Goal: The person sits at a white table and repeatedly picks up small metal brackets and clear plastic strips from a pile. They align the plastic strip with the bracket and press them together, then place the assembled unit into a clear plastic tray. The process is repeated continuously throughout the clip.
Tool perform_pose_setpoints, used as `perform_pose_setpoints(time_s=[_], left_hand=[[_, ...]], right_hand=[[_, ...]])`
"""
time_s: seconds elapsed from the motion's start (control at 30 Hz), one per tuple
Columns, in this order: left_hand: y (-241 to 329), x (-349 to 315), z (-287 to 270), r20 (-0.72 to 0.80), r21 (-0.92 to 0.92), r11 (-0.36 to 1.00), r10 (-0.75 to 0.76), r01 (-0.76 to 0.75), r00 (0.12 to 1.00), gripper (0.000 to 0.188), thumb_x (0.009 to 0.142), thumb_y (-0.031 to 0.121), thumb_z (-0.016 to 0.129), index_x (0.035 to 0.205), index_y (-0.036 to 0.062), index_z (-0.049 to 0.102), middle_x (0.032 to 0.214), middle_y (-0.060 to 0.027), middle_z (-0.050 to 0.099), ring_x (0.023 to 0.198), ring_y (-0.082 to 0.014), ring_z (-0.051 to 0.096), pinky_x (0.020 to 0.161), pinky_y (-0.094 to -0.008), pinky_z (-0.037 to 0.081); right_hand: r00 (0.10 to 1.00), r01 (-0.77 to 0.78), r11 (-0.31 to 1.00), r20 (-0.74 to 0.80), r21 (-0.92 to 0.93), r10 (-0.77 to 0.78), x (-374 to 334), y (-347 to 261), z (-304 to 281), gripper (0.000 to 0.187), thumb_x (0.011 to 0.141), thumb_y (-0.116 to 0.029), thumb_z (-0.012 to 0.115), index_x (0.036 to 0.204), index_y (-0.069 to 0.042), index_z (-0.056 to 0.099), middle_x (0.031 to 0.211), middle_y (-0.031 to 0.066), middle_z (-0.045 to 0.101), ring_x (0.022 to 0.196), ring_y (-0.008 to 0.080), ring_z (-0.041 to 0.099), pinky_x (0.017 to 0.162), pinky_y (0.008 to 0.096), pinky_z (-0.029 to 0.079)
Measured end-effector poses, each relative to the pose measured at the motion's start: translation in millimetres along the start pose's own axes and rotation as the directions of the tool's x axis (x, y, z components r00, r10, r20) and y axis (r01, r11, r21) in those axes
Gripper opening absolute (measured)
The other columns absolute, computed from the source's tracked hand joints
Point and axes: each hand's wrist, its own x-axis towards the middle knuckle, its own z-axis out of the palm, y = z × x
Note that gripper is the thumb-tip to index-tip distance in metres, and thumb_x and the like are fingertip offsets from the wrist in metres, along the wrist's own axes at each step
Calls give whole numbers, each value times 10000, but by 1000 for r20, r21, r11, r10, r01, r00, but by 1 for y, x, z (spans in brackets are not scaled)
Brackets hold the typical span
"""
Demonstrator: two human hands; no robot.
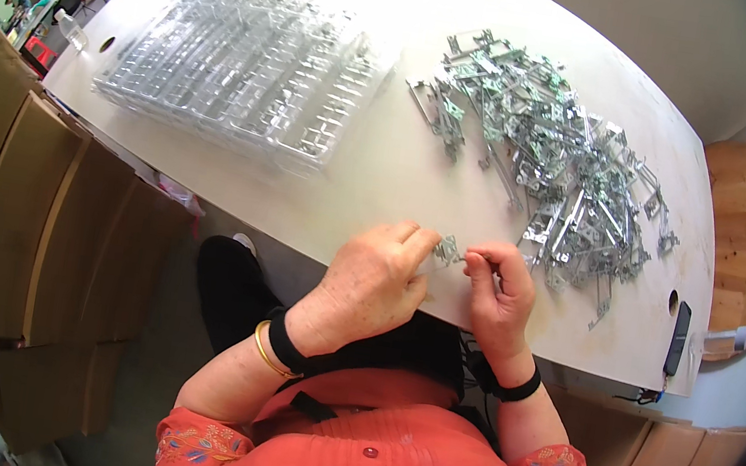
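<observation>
Hands meet at the near edge of the worktop [383, 167]. I see the left hand [376, 277] and the right hand [499, 295] closed together on one small metal bracket [450, 249], each pinching an end between thumb and fingertips. I judge this two-point grip keeps the bracket level and just above the surface for close handling. Just beyond the right hand, toward the right edge, lies a loose pile of metal brackets [549, 153], within short reach. Toward the far left corner sits a stack of clear plastic trays [245, 60], well apart from both hands. A dark slim device [677, 338] rests at the near right corner.
</observation>
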Motion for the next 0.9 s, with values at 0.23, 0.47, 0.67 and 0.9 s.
perform_pose_setpoints(time_s=[0.23, 0.47, 0.67, 0.9], left_hand=[[-5, 3, 12, -48, 113, 987, 121, -115, 991, 468, 796, 49, 699, 1253, -14, 619, 992, -182, 695, 924, -387, 644, 871, -464, 526], [0, 10, 25, -29, 256, 958, 145, -133, 989, 429, 795, 94, 715, 1195, -17, 609, 869, -141, 675, 869, -346, 627, 844, -457, 496], [13, 19, 13, -78, 124, 984, 139, -129, 987, 497, 792, 58, 742, 1251, -14, 564, 909, -169, 684, 901, -373, 664, 844, -460, 531], [-6, 14, 16, -290, -174, 983, 3, -56, 957, 456, 865, 68, 792, 1233, 14, 527, 1041, -211, 656, 973, -404, 687, 848, -467, 556]], right_hand=[[993, -116, 975, 19, 189, 114, -1, 1, 2, 79, 1109, -100, 599, 1133, -26, 609, 1142, 104, 750, 903, 110, 676, 810, 261, 549], [995, -96, 939, 22, 331, 94, -6, -4, -3, 102, 1116, -113, 589, 1138, -14, 600, 1162, 113, 734, 944, 120, 684, 831, 272, 562], [999, 38, 920, -41, 389, -24, -3, -32, -10, 105, 1116, -119, 590, 1124, -15, 582, 1232, 162, 703, 970, 166, 699, 864, 305, 572], [999, 17, 963, 23, 269, -24, -13, -31, -25, 103, 1100, -102, 617, 1114, -3, 593, 1122, 137, 694, 915, 165, 697, 861, 312, 575]])
